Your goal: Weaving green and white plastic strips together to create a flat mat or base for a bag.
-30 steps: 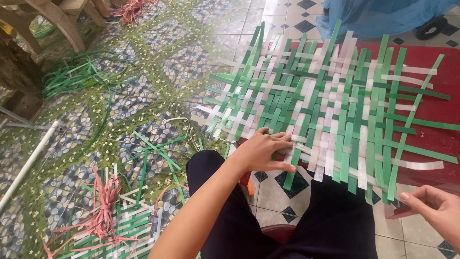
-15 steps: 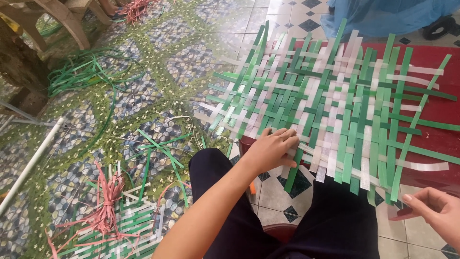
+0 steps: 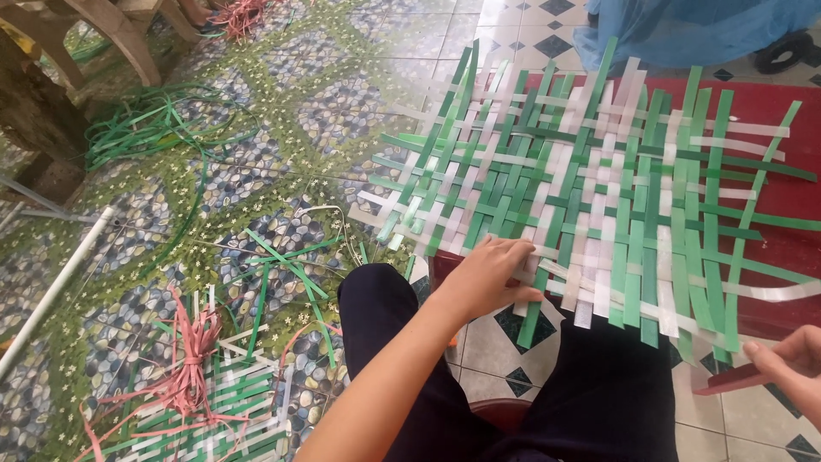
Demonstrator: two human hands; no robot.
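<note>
the left hand (image 3: 489, 278) lies flat, fingers spread, pinning the woven mat (image 3: 599, 188) steady; the right hand (image 3: 791, 368) pinches a reddish strip (image 3: 727, 381).

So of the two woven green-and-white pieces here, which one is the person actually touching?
The large mat over the knees: the left hand presses its near edge. The smaller piece lies untouched on the floor under pink strips.
</note>
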